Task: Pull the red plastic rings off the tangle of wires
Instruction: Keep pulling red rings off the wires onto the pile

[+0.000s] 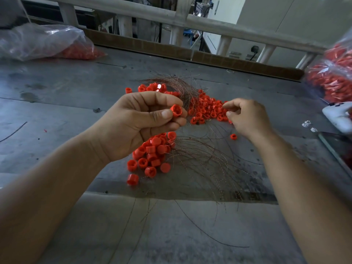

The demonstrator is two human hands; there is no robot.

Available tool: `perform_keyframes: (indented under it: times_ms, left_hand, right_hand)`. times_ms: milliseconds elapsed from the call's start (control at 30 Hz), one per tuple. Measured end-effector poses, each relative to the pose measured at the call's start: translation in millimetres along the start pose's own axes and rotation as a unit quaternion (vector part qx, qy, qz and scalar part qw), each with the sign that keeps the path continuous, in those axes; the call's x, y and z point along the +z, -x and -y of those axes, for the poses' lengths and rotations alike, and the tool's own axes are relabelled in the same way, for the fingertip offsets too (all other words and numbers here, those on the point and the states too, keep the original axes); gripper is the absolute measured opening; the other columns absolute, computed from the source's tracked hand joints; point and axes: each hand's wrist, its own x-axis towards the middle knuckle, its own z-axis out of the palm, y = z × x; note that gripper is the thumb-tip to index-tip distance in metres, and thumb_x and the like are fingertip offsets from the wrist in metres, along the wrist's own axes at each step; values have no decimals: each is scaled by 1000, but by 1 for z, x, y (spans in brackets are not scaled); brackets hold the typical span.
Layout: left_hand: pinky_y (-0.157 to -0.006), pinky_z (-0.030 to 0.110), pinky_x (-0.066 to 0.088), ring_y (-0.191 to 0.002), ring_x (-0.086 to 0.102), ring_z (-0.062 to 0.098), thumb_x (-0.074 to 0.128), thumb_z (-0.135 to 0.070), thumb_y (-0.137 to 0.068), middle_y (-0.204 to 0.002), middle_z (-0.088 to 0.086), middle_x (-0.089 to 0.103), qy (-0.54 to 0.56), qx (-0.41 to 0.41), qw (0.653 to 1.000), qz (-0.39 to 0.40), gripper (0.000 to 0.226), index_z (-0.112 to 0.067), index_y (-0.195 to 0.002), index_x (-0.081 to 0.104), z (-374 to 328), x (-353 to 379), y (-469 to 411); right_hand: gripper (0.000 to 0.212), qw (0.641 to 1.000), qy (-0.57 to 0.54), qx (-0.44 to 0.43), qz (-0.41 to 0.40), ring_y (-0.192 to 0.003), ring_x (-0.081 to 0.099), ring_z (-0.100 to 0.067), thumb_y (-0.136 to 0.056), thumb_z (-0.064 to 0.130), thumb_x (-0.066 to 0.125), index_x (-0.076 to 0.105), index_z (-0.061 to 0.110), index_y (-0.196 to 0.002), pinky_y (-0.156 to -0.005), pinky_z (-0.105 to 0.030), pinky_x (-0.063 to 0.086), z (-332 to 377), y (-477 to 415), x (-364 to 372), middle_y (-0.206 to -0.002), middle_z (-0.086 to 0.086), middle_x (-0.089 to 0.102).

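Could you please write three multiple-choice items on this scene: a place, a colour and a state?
1. Where do the plastic bags lie? A between the hands; B at the table's far left and right edges; C on the floor.
2. The wires are: A green; B coppery brown; C white.
3. The left hand: A lies flat; B hangs empty; C pinches one red ring.
Answers: B, one bag at each side; B, the strands look coppery; C, thumb and fingers hold the ring.
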Motion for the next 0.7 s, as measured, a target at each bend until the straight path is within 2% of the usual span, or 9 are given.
perform_keyframes:
  times_ms: [67, 167, 300, 400, 600, 700]
  left_hand:
    - [-64, 17, 54, -74, 70, 14, 57, -3, -68, -78, 6, 71, 3, 1, 1000, 1, 22, -10, -81, 74, 0, 0, 0]
    - [-65, 17, 54, -75, 70, 14, 62, -7, -65, -78, 6, 71, 4, 3, 1000, 0, 21, -10, -81, 74, 0, -1, 0]
    - [-64, 16, 54, -74, 69, 14, 58, -3, -69, -78, 7, 71, 1, 2, 1000, -1, 22, -9, -82, 74, 1, -2, 0]
    - [-64, 16, 54, -74, 69, 13, 64, -8, -65, -78, 7, 71, 0, 4, 1000, 1, 20, -9, -82, 74, 2, -2, -1]
    - [-65, 17, 54, -76, 70, 14, 66, -10, -62, -80, 7, 72, -6, 7, 1000, -1, 22, -11, -83, 74, 2, -3, -1]
    - [-66, 18, 54, -76, 70, 14, 66, -10, -62, -79, 6, 71, -8, 6, 1000, -4, 22, -10, -83, 74, 2, -4, -1]
  right_hand:
    - [21, 1000, 3, -7, 15, -82, 52, -9, -83, 9, 63, 68, 16, -101, -78, -21, 39, -3, -1, 2, -100, 0, 66]
    - [18, 999, 21, -21, 37, -82, 51, -9, -81, 12, 66, 69, 14, -99, -77, -20, 37, -4, -1, 8, -95, 1, 63]
    - [10, 997, 57, -35, 33, -82, 47, -12, -81, 12, 66, 68, 14, -90, -73, -22, 35, -4, -2, 12, -91, 1, 52]
    - [14, 997, 60, -40, 33, -83, 48, -12, -82, 12, 66, 66, 14, -95, -72, -23, 36, -4, -1, 14, -92, 1, 52]
    - [11, 996, 71, -43, 43, -91, 53, -20, -85, 15, 62, 65, 11, -95, -76, -28, 39, -4, -2, 15, -93, 0, 47]
    - [15, 996, 71, -47, 35, -91, 54, -23, -90, 17, 55, 66, 8, -91, -74, -27, 37, -4, -2, 15, -94, -4, 52]
